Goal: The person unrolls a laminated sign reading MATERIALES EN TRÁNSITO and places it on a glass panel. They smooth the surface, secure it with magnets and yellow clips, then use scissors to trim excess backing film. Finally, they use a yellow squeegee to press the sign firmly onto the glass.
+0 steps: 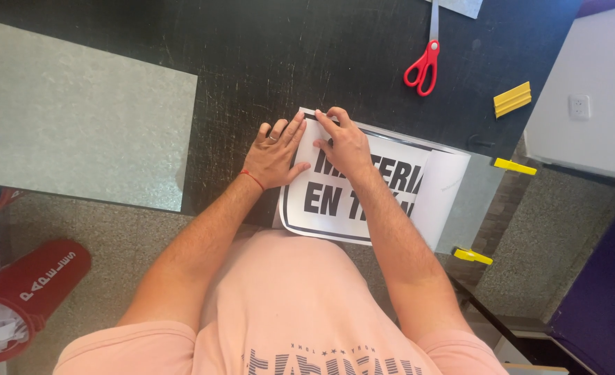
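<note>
A white printed sign sheet [391, 191] with bold black lettering and a dark border lies on a grey metal plate [475, 201] at the near edge of a black worktable [307, 55]. My left hand [274, 154] lies flat, fingers spread, on the sheet's left corner; a ring and a red wrist thread show. My right hand [343, 142] presses the sheet's top left corner, fingertips pinched at its edge. Part of the sheet's right side has white backing showing.
Red-handled scissors [424, 64] lie at the back of the table. A yellow squeegee [512, 98] sits near the right edge. Two yellow clamps [514, 166] [472, 255] hold the plate. A large grey metal sheet [71, 118] lies left. A red bin [23, 292] with paper scraps stands on the floor.
</note>
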